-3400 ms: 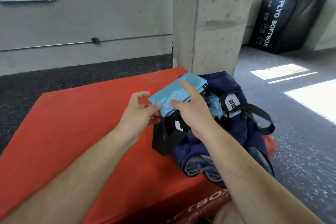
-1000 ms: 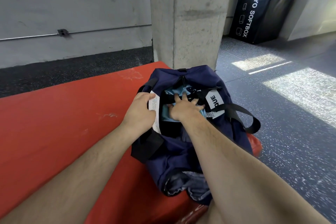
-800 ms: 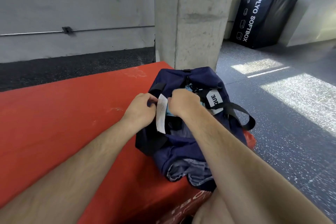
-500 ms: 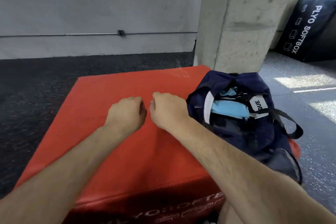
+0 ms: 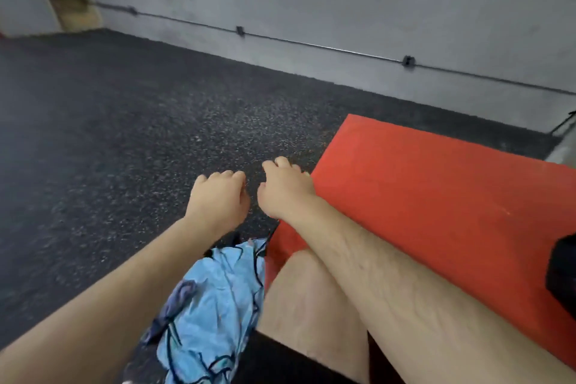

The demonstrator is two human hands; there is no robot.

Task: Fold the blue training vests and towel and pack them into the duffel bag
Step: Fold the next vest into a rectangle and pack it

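Left hand (image 5: 218,200) over floor (image 5: 124,134), fingers loosely curled, empty. Beneath its forearm, crumpled vest (image 5: 212,305) on floor, beside knee (image 5: 311,290). Right hand (image 5: 286,193) just beside left, likewise loosely curled and empty, at box (image 5: 436,212) corner. Far right, dark shape (image 5: 562,274) on box, cut off.
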